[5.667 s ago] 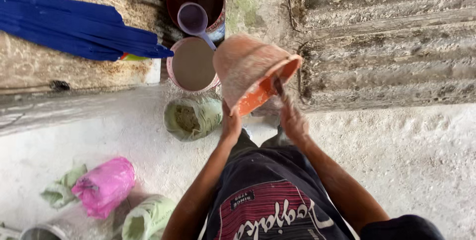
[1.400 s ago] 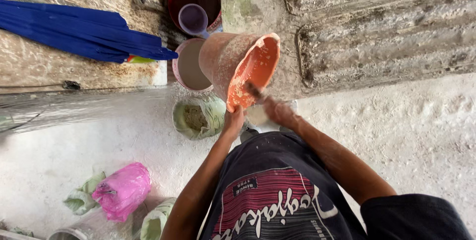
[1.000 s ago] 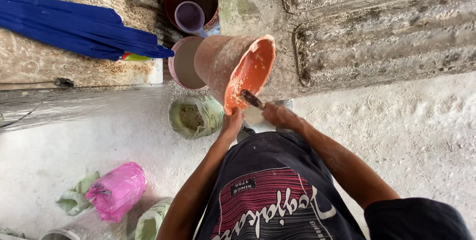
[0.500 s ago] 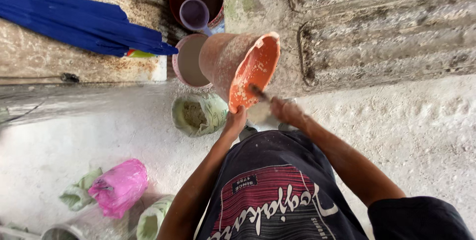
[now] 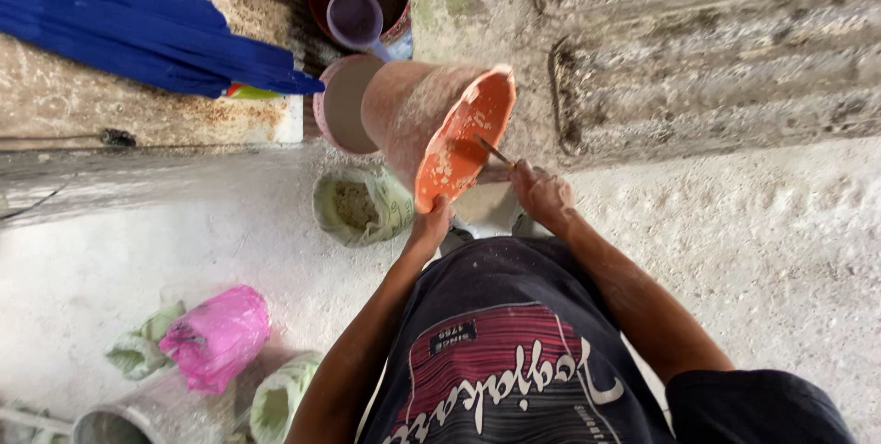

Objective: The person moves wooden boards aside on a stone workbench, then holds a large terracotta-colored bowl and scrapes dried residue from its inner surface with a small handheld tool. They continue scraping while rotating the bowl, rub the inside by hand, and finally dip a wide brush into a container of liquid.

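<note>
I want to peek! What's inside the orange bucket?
The tilted bucket shows pale splatters on its orange inner wall, and a thin tool from the right hand pokes in. Its bottom is out of sight.

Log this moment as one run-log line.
left hand: grips rim of tilted orange bucket | right hand: holds thin tool inside bucket mouth | open sack below

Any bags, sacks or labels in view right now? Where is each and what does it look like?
Open green sack: left of the tilted orange bucket, pale powder inside.
Pink plastic bag: lower left floor, bunched.
Green sack: bottom edge, beside the pink bag.
Small dark label patch: on the person's shirt.
</note>
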### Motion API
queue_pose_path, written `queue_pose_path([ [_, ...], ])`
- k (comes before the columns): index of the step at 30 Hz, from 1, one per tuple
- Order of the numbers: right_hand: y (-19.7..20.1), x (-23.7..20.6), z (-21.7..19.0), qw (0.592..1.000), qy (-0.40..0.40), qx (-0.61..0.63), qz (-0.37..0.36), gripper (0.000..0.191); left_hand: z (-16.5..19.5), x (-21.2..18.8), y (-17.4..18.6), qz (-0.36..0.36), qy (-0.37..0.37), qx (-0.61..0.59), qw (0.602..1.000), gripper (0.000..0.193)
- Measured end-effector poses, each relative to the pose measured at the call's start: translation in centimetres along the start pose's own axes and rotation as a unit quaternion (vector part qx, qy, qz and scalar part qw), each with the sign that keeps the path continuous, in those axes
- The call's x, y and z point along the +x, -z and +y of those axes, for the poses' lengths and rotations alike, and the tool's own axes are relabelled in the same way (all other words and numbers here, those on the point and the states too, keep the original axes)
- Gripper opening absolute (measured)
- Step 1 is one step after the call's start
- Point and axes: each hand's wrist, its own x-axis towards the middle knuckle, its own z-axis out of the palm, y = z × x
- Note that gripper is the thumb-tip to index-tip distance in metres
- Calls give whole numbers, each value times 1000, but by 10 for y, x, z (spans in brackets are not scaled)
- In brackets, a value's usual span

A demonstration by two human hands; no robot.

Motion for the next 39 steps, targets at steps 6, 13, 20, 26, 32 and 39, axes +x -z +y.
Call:
queue_pose_path([
  [6,-4,3,-7,962,19,273,5,31,-1,11,-8,-51,52,-248,966,45],
  [13,-17,1,-3,960,-17,260,97,34,20,2,0,1,42,-267,963,50],
  [20,-5,2,4,940,-56,-321,105,27,39,14,18,67,29,-211,975,50],
  [26,14,14,10,972,-45,-191,131,43,45,21,25,28,112,-295,948,33],
  [32,28,28,19,930,-67,360,40,28,57,20,35,-29,192,-401,895,23],
  [39,30,36,11,699,-242,635,222,49,80,10,44,-74,221,-509,829,20],
])
